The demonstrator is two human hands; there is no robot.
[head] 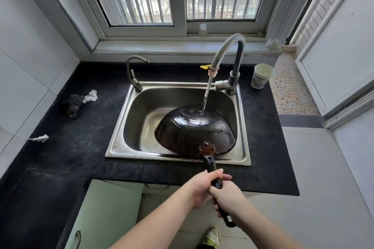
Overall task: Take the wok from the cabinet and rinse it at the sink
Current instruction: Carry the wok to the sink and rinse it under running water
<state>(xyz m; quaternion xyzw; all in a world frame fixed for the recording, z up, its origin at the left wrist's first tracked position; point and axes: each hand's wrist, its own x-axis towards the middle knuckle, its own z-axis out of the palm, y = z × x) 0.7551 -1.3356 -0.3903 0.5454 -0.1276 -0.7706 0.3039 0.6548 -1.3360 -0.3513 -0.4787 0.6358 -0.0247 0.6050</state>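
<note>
Resting upside-down in sink (129,119): wok (194,129), wet, tap (226,54) stream hitting its base. Handle (211,164) over front rim; left hand (204,186) & right hand (228,198) both wrapped tight round it. Paper cup (261,76) on desk (85,143), contents not visible.

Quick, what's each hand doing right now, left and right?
Left hand: closed around the wok handle, nearer the wok.
Right hand: closed around the same handle, farther back.
</note>
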